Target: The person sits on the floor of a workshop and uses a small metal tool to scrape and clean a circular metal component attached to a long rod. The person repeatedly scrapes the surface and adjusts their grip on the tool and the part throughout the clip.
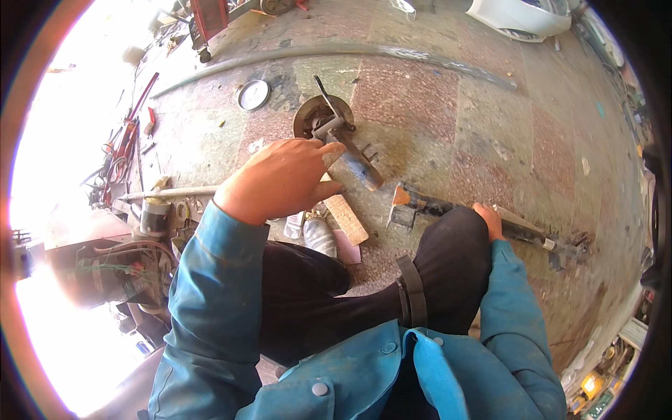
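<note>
My left hand [283, 176] hangs palm down beside a greasy metal tube [358, 166] with brackets on it. Its thumb and index finger are apart, with nothing visible between them; the other fingers are hidden. A rusty brake disc [306, 119] sits at the tube's far end, beyond the hand. My right hand [493, 221], partly covered by my knee, appears closed on a long dark metal bar [523, 234]. The bar has a bracketed end [404, 204] left of the knee. A wooden block [346, 218] lies below my left hand, near my shoe [319, 236].
A round metal dish [253, 95] lies beyond my left hand. Across the far floor stretches a long grey pipe [294, 52]. Red-handled tools [127, 143] and a wooden pole [175, 191] are at left. A white car panel [521, 17] stands far right, a red wheeled stand [210, 19] far left.
</note>
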`<state>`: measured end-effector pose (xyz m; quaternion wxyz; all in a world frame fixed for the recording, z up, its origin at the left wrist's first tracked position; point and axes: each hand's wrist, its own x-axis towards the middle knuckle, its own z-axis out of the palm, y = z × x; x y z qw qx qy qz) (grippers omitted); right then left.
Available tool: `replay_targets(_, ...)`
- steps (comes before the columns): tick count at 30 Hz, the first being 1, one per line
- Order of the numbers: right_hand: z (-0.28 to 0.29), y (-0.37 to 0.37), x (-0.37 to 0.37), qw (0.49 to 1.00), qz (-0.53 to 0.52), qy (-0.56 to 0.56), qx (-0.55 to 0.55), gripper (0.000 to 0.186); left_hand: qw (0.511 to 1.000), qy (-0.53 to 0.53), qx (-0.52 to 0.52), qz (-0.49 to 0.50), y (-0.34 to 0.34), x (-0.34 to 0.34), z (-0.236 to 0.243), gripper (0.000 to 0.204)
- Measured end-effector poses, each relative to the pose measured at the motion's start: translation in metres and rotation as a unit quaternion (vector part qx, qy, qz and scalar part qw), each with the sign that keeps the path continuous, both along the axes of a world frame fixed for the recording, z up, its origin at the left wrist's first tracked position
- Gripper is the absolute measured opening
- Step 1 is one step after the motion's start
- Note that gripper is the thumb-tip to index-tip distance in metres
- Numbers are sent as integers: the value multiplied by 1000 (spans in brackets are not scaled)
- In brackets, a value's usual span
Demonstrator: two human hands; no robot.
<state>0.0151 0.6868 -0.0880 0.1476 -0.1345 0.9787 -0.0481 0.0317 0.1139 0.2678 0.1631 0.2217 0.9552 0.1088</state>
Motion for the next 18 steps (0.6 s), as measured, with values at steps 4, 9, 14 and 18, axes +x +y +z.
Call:
replay_targets(4,3,-6,-1,1000,-2,-14,14,31,1000,-17,-4,26,-11,-2,3,63)
replay_targets(9,-7,-1,-5,999,4,-22,24,31,998,-14,-9,54,-26,-5,4,63)
replay_targets(14,-31,33,-25,995,9,-93,26,39,998,-16,8,68,-34,-17,4,64)
replay_targets(18,-21,36,-54,962,25,-269,-40,34,997,25,36,65,-36,-15,-6,65)
